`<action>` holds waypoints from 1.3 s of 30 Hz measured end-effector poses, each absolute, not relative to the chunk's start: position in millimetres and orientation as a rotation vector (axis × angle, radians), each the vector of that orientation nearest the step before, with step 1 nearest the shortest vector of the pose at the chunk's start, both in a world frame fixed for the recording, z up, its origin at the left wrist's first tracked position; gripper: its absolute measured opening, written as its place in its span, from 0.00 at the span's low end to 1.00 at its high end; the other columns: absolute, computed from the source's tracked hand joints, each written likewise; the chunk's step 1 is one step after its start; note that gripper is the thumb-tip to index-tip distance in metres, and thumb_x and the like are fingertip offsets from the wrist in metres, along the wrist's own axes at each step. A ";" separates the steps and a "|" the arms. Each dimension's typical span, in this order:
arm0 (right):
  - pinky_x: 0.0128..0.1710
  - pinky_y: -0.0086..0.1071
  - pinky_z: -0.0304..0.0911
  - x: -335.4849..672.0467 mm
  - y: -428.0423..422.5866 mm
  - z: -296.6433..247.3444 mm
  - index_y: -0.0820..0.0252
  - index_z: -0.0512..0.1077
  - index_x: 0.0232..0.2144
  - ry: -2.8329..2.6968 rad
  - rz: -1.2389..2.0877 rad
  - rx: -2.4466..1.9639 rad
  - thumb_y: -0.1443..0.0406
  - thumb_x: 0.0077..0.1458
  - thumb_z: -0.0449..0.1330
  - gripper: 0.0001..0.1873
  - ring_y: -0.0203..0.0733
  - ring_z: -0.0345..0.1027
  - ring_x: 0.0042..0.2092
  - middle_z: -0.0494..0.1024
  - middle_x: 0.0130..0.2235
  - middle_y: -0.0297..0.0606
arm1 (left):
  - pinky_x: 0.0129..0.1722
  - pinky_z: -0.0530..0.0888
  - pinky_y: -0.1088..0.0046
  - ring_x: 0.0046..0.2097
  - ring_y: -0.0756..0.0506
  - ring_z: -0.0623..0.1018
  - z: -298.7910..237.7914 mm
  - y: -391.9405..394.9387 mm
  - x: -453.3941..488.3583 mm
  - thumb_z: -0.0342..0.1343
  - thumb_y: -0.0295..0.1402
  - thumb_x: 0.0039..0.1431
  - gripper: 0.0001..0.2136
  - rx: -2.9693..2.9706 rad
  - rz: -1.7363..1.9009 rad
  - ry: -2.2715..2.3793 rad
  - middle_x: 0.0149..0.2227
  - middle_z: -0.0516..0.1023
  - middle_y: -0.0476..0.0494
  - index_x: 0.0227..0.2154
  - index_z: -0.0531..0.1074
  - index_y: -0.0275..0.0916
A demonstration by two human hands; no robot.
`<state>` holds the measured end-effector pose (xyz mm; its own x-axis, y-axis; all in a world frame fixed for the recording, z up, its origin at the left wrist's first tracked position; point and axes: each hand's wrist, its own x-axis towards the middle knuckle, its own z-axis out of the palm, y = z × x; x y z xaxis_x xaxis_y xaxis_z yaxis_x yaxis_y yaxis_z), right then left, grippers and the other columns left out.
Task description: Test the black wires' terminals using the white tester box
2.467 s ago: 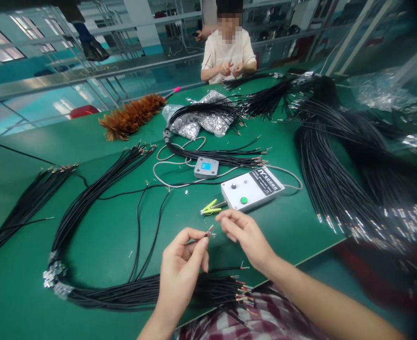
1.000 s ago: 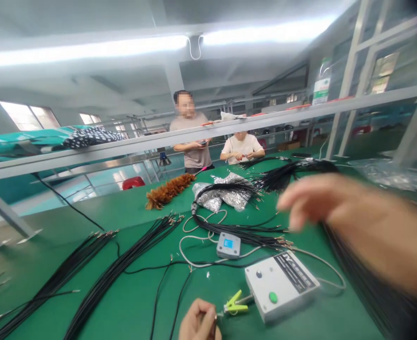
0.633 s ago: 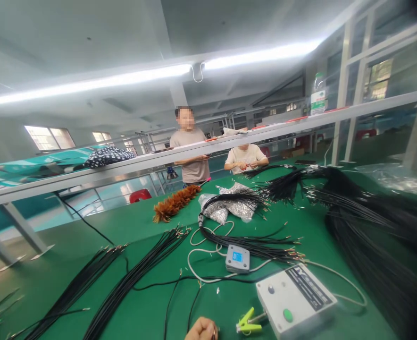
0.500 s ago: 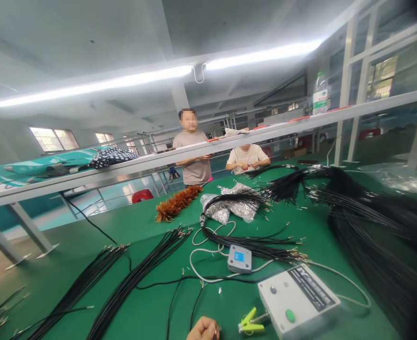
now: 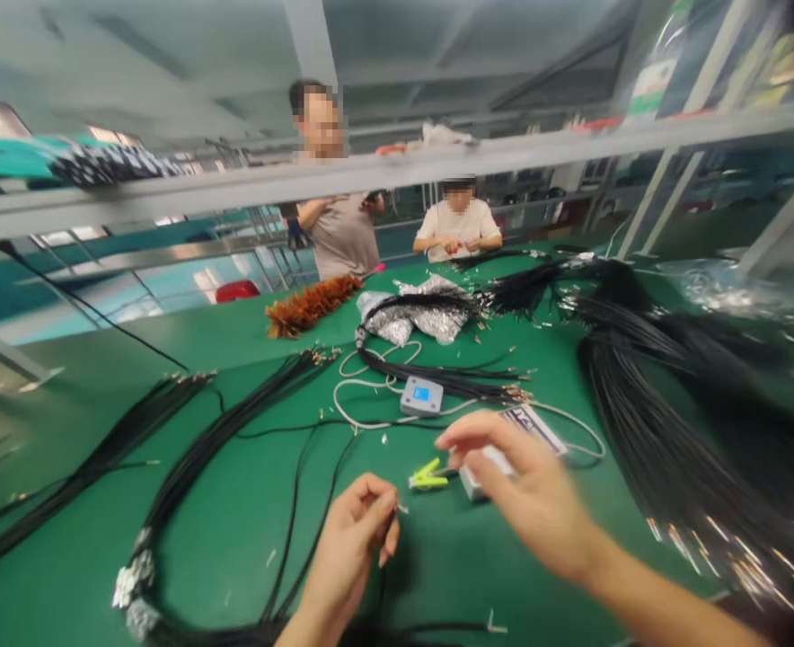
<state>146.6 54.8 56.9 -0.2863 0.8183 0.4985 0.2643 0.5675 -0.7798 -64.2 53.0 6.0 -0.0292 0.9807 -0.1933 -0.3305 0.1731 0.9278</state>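
In the head view my left hand (image 5: 351,548) is closed in a pinch at the lower middle. A small pale tip of a black cable pokes out between its thumb and finger; the rest is mostly hidden. To the right, my right hand (image 5: 528,503) hovers with thumb and fingers apart and nothing visible in it. It partly covers the white tester box (image 5: 478,481). A yellow-green clip (image 5: 427,476) on that box lies between the two hands. Behind them sits a small grey box with a blue screen (image 5: 422,395), its pale cord looped around it.
Bundles of black cables (image 5: 188,476) lie at left, and a large heap (image 5: 646,395) fills the right. Bags of small metal parts (image 5: 430,310) and a brown feather duster (image 5: 313,307) are at the back. A shelf rail (image 5: 235,193) crosses above; two people are beyond.
The view has tilted down and come closer. My left hand shows more fully, and my right hand has come into view from the right, over the tester box.
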 end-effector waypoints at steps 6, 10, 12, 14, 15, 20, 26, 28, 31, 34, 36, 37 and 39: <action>0.42 0.35 0.64 118.4 64.6 11.4 0.58 0.72 0.41 -2.032 0.740 -0.934 0.60 0.61 0.59 0.09 0.43 0.72 0.41 0.79 0.39 0.38 | 0.16 0.58 0.82 0.17 0.56 0.63 17.7 37.9 -42.0 0.68 0.44 0.46 0.18 0.770 1.259 1.157 0.18 0.67 0.55 0.28 0.69 0.36; 0.36 0.33 0.56 119.0 62.5 4.0 0.59 0.71 0.32 -2.144 0.442 -0.877 0.62 0.65 0.54 0.11 0.40 0.70 0.34 0.78 0.31 0.35 | 0.16 0.58 0.82 0.17 0.55 0.63 5.6 37.7 -35.3 0.66 0.44 0.49 0.17 0.810 1.221 1.183 0.18 0.67 0.55 0.28 0.68 0.37; 0.34 0.33 0.52 121.6 66.0 2.6 0.59 0.71 0.29 -2.217 0.349 -0.841 0.65 0.67 0.49 0.15 0.38 0.68 0.31 0.77 0.29 0.35 | 0.16 0.60 0.80 0.17 0.54 0.64 -0.3 36.4 -33.7 0.63 0.44 0.52 0.15 0.901 1.181 1.227 0.17 0.67 0.55 0.30 0.68 0.38; 0.33 0.33 0.49 124.7 69.3 -0.3 0.60 0.71 0.29 -2.266 0.295 -0.840 0.65 0.68 0.48 0.16 0.37 0.67 0.30 0.77 0.28 0.35 | 0.18 0.64 0.78 0.18 0.52 0.67 -5.1 33.8 -32.8 0.60 0.41 0.55 0.11 1.068 1.182 1.324 0.17 0.68 0.53 0.30 0.70 0.38; 0.33 0.33 0.48 126.4 70.4 -2.1 0.60 0.71 0.30 -2.281 0.282 -0.850 0.65 0.68 0.48 0.17 0.37 0.67 0.30 0.77 0.28 0.35 | 0.21 0.67 0.77 0.21 0.51 0.70 -7.1 32.5 -32.5 0.59 0.39 0.56 0.09 1.172 1.201 1.384 0.19 0.70 0.51 0.30 0.71 0.38; 0.34 0.34 0.48 135.7 72.5 -5.5 0.59 0.73 0.31 -2.263 0.227 -0.903 0.63 0.68 0.50 0.16 0.38 0.68 0.32 0.79 0.30 0.34 | 0.21 0.64 0.78 0.23 0.51 0.68 -10.8 33.6 -32.0 0.57 0.36 0.57 0.08 1.285 1.222 1.489 0.21 0.69 0.51 0.27 0.71 0.37; 0.38 0.35 0.50 130.6 79.5 1.2 0.61 0.74 0.38 -2.285 0.091 -0.894 0.59 0.65 0.54 0.13 0.42 0.70 0.39 0.81 0.38 0.38 | 0.17 0.54 0.81 0.18 0.55 0.58 -7.6 43.6 -33.1 0.57 0.39 0.55 0.10 1.109 1.203 1.434 0.16 0.59 0.58 0.28 0.68 0.37; 0.36 0.35 0.49 125.5 82.6 0.6 0.60 0.74 0.33 -2.320 0.044 -0.854 0.62 0.66 0.53 0.13 0.40 0.69 0.35 0.81 0.33 0.35 | 0.17 0.55 0.80 0.18 0.54 0.59 -8.1 44.9 -33.0 0.57 0.38 0.55 0.09 1.151 1.203 1.467 0.16 0.60 0.57 0.28 0.68 0.37; 0.35 0.36 0.48 122.6 86.6 -2.8 0.59 0.74 0.30 -2.367 -0.006 -0.817 0.66 0.67 0.52 0.15 0.38 0.68 0.33 0.80 0.30 0.33 | 0.17 0.55 0.79 0.19 0.53 0.61 -10.2 45.5 -33.0 0.55 0.36 0.57 0.07 1.263 1.177 1.536 0.18 0.64 0.55 0.28 0.69 0.38; 0.34 0.36 0.47 128.0 91.2 -4.5 0.60 0.74 0.29 -2.396 -0.061 -0.801 0.66 0.67 0.52 0.15 0.38 0.68 0.33 0.79 0.29 0.33 | 0.17 0.54 0.79 0.18 0.53 0.61 -12.6 47.1 -34.9 0.54 0.36 0.58 0.08 1.299 1.156 1.554 0.17 0.63 0.55 0.28 0.69 0.38; 0.35 0.36 0.47 133.6 95.8 -3.1 0.60 0.74 0.30 -2.394 -0.099 -0.835 0.66 0.67 0.52 0.14 0.38 0.68 0.34 0.79 0.30 0.34 | 0.17 0.52 0.80 0.17 0.54 0.59 -14.3 49.7 -37.8 0.55 0.38 0.58 0.09 1.239 1.166 1.560 0.16 0.60 0.57 0.28 0.68 0.38; 0.35 0.36 0.48 135.8 98.8 -1.7 0.61 0.74 0.31 -2.395 -0.115 -0.869 0.66 0.66 0.53 0.13 0.39 0.68 0.35 0.79 0.32 0.35 | 0.17 0.52 0.80 0.17 0.54 0.58 -15.3 51.6 -39.6 0.55 0.39 0.57 0.09 1.193 1.175 1.559 0.15 0.59 0.58 0.28 0.67 0.38; 0.38 0.36 0.49 137.4 105.7 1.2 0.61 0.74 0.36 -2.431 -0.144 -0.953 0.65 0.65 0.56 0.08 0.41 0.68 0.39 0.80 0.37 0.38 | 0.16 0.51 0.81 0.16 0.55 0.57 -17.2 56.3 -43.5 0.56 0.40 0.56 0.11 1.115 1.184 1.551 0.14 0.57 0.59 0.28 0.66 0.38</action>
<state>137.4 105.7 1.2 -0.6169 0.6041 0.5045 0.6593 0.7467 -0.0880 -43.5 56.3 -17.2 -0.2254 0.9676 -0.1134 0.1459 0.1486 0.9781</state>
